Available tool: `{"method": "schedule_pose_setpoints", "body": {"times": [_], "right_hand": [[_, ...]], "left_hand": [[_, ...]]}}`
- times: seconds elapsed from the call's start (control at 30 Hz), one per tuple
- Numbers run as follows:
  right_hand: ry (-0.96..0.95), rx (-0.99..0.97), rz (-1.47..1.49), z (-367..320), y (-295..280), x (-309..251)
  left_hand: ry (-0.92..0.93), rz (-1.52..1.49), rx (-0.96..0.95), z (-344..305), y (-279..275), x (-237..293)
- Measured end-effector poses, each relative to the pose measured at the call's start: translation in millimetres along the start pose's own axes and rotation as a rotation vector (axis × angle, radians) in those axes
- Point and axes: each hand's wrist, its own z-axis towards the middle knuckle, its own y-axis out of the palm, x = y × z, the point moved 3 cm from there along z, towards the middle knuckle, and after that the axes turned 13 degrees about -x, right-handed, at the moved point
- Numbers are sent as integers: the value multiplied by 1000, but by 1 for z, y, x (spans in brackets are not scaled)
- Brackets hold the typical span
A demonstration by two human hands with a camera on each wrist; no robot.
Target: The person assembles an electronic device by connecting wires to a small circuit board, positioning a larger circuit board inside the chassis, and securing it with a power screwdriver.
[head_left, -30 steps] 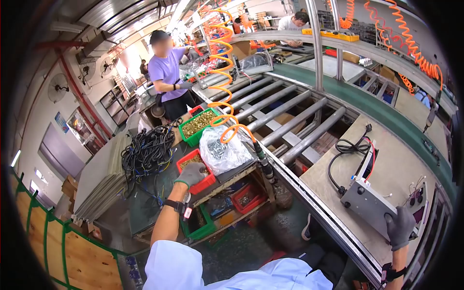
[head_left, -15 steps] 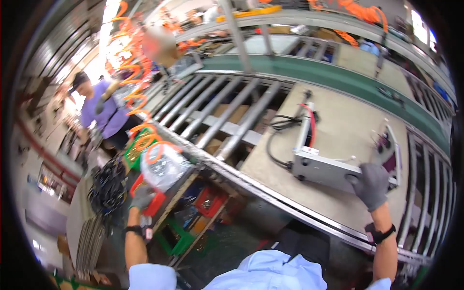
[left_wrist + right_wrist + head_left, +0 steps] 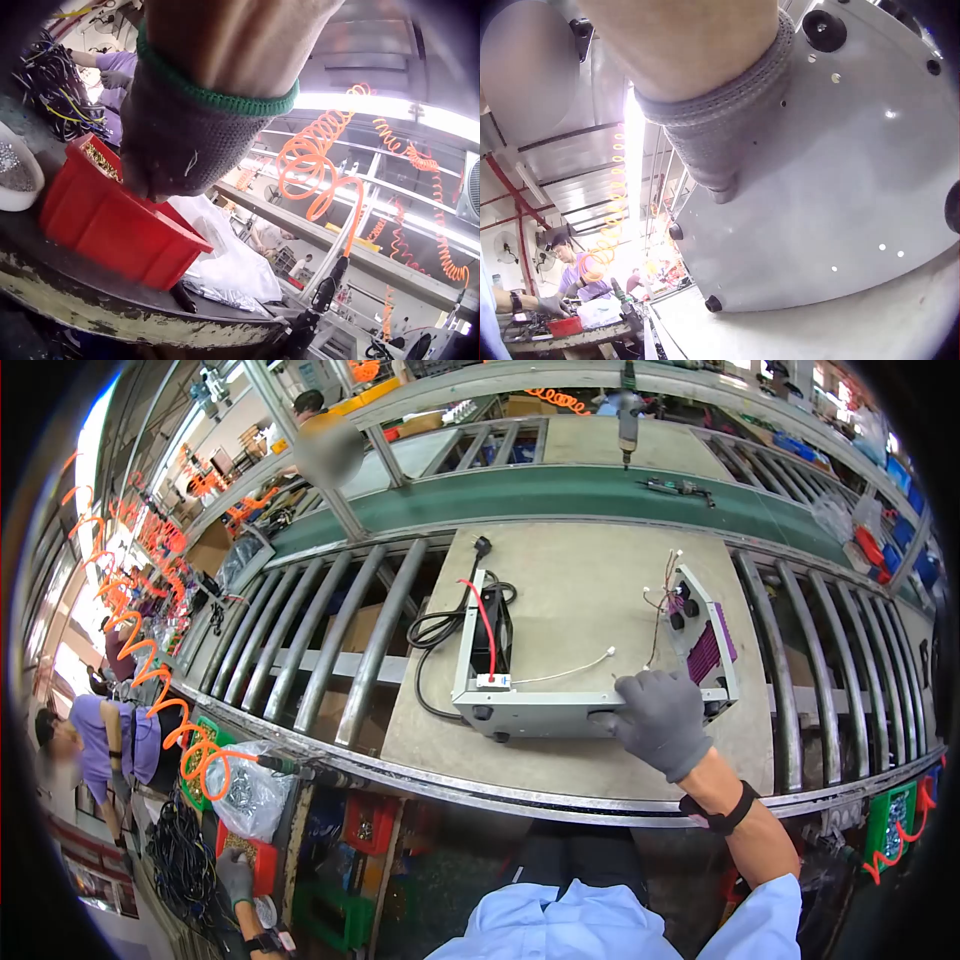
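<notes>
My gloved right hand (image 3: 660, 725) grips the near wall of a grey metal case (image 3: 545, 715), fingers over its top edge. In the right wrist view, the glove (image 3: 724, 142) lies against the case's outer panel (image 3: 840, 187), which has black round feet. The case stands open-topped, with a black power cord (image 3: 440, 625), a red wire (image 3: 487, 620) and a purple part (image 3: 708, 655). Far to the left, my gloved left hand (image 3: 236, 875) reaches into a red bin (image 3: 264, 865) of small brass-coloured pieces (image 3: 101, 161); its fingertips are hidden inside.
The case sits on a board (image 3: 560, 780) over metal rollers (image 3: 345, 650). A green belt (image 3: 480, 495) runs behind. Near the red bin are a plastic bag (image 3: 250, 795), bundled black cables (image 3: 182, 860) and an orange coiled hose (image 3: 140, 660). A power screwdriver (image 3: 627, 420) hangs above the belt.
The head view has swung right, bringing the case to the middle and the red bin to the lower left. My left hand stays at the bin, my right hand on the case.
</notes>
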Motion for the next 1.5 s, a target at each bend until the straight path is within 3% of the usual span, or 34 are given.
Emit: {"method": "schedule_pose_setpoints", "body": {"times": [0.13, 0.27, 0.37, 0.43, 0.47, 0.53, 0.6, 0.63, 0.73, 0.77, 0.83, 0.97, 1.03, 1.17, 1.3, 1.37, 1.43, 1.5], "right_hand": [[-29, -8, -6, -1, 1, 1], [-46, 1, -7, 0, 1, 6], [-33, -6, -37, 0, 3, 7], [-48, 17, -47, 2, 0, 6], [2, -65, 0, 2, 1, 6], [-85, 57, -19, -4, -21, -1], [-112, 114, -23, -23, -47, -6], [-99, 110, -18, -43, -59, 0], [125, 62, -151, -119, -85, 45], [223, 39, -206, -153, -92, 68], [509, -214, -254, -232, -104, 127], [1295, -826, -590, -410, -145, 216], [1429, -956, -351, -436, -168, 216], [1498, -1088, -39, -486, -159, 240], [1443, -1007, -124, -548, -103, 278], [1492, -1012, -62, -539, -105, 268], [1592, -1065, 99, -473, -127, 221], [1620, -1093, 118, -472, -139, 203]], "left_hand": [[35, 89, 65, 4, -7, -9], [141, 57, 168, -3, -25, 31], [30, -349, 23, -53, -32, 191], [374, -355, -113, -86, 0, 305], [542, -376, -195, -104, 16, 362], [534, -545, -614, -126, 72, 444], [1048, -480, -635, -145, 129, 509], [1116, -503, -736, -152, 149, 537], [1287, -446, -623, -162, 197, 592], [1327, -389, -576, -163, 205, 599], [1335, -408, -581, -160, 218, 601], [1302, -430, -654, -153, 219, 594], [1281, -423, -652, -148, 214, 589], [1252, -469, -649, -143, 213, 577], [1220, -447, -640, -141, 216, 575], [1214, -457, -624, -142, 217, 576], [1203, -440, -610, -143, 221, 576], [1182, -432, -591, -142, 222, 574]]}}
